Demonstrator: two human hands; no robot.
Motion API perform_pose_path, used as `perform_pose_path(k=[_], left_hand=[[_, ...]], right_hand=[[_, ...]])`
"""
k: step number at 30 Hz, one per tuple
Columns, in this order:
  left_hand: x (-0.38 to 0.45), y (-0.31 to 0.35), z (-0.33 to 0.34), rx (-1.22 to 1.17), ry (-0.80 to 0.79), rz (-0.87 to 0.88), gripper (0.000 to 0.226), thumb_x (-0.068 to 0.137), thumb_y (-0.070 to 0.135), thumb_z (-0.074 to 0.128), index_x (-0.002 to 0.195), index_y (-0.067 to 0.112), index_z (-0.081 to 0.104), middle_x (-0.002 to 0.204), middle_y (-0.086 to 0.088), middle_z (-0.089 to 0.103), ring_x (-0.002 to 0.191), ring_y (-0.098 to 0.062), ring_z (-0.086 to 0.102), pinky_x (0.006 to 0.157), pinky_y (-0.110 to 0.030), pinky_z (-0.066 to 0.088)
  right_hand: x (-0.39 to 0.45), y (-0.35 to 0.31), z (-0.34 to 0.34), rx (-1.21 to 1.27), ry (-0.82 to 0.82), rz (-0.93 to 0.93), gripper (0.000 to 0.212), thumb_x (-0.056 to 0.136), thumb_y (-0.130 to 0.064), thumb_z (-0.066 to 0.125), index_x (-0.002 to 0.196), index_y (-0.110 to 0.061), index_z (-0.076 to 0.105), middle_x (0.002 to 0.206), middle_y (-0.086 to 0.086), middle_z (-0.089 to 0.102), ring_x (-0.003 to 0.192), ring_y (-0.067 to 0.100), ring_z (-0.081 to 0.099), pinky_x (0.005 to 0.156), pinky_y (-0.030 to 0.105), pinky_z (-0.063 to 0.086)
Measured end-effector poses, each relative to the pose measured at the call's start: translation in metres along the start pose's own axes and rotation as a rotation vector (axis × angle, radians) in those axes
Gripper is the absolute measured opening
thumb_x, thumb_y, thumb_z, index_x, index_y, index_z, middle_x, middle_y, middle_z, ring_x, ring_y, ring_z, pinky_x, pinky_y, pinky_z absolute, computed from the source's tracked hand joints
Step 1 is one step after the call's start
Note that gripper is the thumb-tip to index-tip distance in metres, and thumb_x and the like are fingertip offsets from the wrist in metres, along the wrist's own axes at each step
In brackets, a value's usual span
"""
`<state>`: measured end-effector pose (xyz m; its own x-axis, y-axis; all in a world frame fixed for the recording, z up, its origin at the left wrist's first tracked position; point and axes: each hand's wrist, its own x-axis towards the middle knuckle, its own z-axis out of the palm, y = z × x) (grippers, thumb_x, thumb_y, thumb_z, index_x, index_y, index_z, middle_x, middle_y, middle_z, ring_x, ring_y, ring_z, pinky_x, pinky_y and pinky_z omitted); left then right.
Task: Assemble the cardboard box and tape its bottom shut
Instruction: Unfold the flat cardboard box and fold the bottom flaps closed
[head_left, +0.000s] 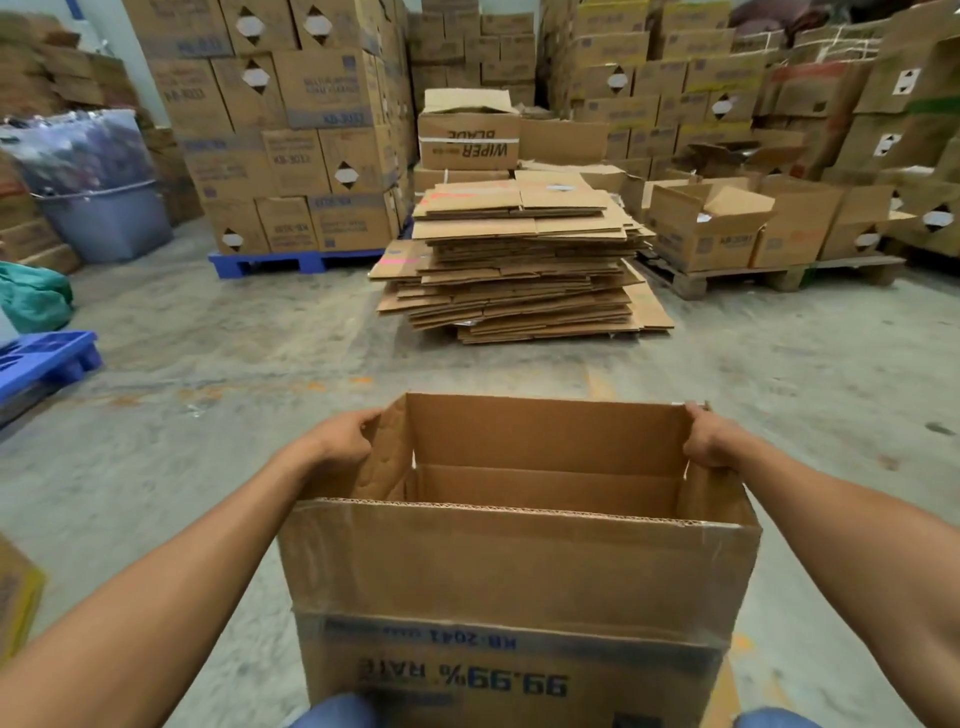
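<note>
A brown cardboard box (514, 571) stands opened out in front of me, print upside down on its near wall, its upper flaps standing up around an open top. My left hand (343, 439) grips the left side flap near its far corner. My right hand (709, 439) grips the right side flap at its far corner. Inside, a lower fold line shows along the far wall; the bottom of the box is hidden. No tape is in view.
A pile of flattened cardboard boxes (519, 265) lies on the concrete floor (234, 364) ahead. Stacked cartons on a blue pallet (291, 260) stand left of it, open cartons on a wooden pallet (727, 280) to the right. A grey bin (104, 218) sits far left.
</note>
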<state>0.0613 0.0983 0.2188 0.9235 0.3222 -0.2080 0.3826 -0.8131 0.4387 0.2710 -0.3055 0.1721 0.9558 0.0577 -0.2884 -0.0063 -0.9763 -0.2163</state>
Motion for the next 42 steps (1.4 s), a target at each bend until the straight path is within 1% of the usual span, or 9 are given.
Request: perform_pose_path(k=[6,12,15,18,21,27,32,38,42], left_hand=[[0.013,-0.016,0.028,-0.109,0.067,-0.021,0.068,0.080,0.001,0.062,0.140,0.030,0.051,0.125,-0.003,0.067,0.111,-0.024,0.063,0.092,-0.031,0.050],[0.020,-0.045,0.055,-0.271,0.298,-0.175,0.078,0.079,-0.001,0.046,0.150,0.030,0.036,0.136,-0.010,0.060,0.120,-0.034,0.058,0.099,-0.040,0.048],[0.016,-0.054,0.076,-0.324,0.369,-0.221,0.080,0.082,-0.001,0.042,0.154,0.030,0.027,0.138,-0.014,0.057,0.118,-0.039,0.056,0.094,-0.038,0.048],[0.008,-0.064,0.104,-0.306,0.326,-0.269,0.080,0.086,-0.003,0.041,0.156,0.029,0.018,0.140,-0.019,0.054,0.113,-0.040,0.057,0.087,-0.038,0.047],[0.004,-0.075,0.131,-0.272,0.247,-0.285,0.081,0.089,-0.003,0.038,0.156,0.032,0.011,0.142,-0.018,0.052,0.109,-0.039,0.058,0.082,-0.037,0.048],[0.022,-0.084,0.144,-0.171,0.280,-0.262,0.082,0.086,0.003,0.045,0.157,0.028,0.013,0.124,-0.024,0.063,0.101,-0.042,0.060,0.081,-0.040,0.048],[0.021,-0.090,0.150,-0.049,0.305,-0.225,0.069,0.096,0.025,0.045,0.157,0.021,0.014,0.128,-0.025,0.061,0.114,-0.044,0.056,0.094,-0.045,0.044],[0.022,-0.098,0.139,0.057,0.259,-0.193,0.072,0.096,0.052,0.034,0.157,0.024,0.009,0.153,-0.016,0.039,0.134,-0.040,0.044,0.105,-0.052,0.040],[0.023,-0.093,0.147,0.068,0.274,-0.219,0.075,0.093,0.060,0.028,0.156,0.025,0.006,0.151,-0.020,0.039,0.132,-0.042,0.045,0.102,-0.054,0.040]], right_hand=[[-0.003,0.007,0.016,0.095,0.083,-0.056,0.086,0.084,0.002,0.048,0.158,-0.024,0.011,0.161,0.013,0.028,0.129,0.039,0.049,0.093,0.039,0.052],[-0.003,-0.017,0.016,0.099,0.180,-0.206,0.085,0.086,-0.003,0.052,0.158,-0.024,0.014,0.142,0.024,0.052,0.123,0.041,0.053,0.095,0.041,0.048],[-0.007,-0.026,0.036,0.102,0.152,-0.235,0.085,0.088,0.001,0.052,0.159,-0.023,0.011,0.144,0.022,0.050,0.126,0.039,0.052,0.098,0.040,0.046],[-0.008,-0.019,0.067,0.111,0.047,-0.230,0.088,0.088,0.001,0.052,0.159,-0.019,0.004,0.146,0.023,0.048,0.126,0.039,0.051,0.099,0.039,0.046],[-0.015,-0.007,0.097,0.128,-0.036,-0.180,0.091,0.089,0.000,0.047,0.157,-0.023,-0.009,0.133,0.026,0.057,0.114,0.042,0.058,0.085,0.038,0.047],[0.000,-0.002,0.119,0.131,0.026,-0.153,0.097,0.087,-0.009,0.051,0.156,-0.030,-0.014,0.122,0.028,0.056,0.092,0.041,0.060,0.073,0.042,0.049],[0.001,-0.007,0.127,0.054,0.030,-0.107,0.094,0.090,-0.026,0.055,0.156,-0.026,-0.013,0.151,0.027,0.031,0.123,0.048,0.049,0.102,0.051,0.043],[0.020,-0.012,0.107,0.037,0.056,-0.204,0.079,0.093,-0.041,0.054,0.157,-0.033,0.007,0.151,0.022,0.028,0.130,0.047,0.042,0.106,0.054,0.041],[0.037,-0.030,0.099,-0.047,0.095,-0.272,0.069,0.095,-0.046,0.051,0.154,-0.042,0.015,0.161,0.018,0.011,0.142,0.044,0.023,0.112,0.055,0.032]])
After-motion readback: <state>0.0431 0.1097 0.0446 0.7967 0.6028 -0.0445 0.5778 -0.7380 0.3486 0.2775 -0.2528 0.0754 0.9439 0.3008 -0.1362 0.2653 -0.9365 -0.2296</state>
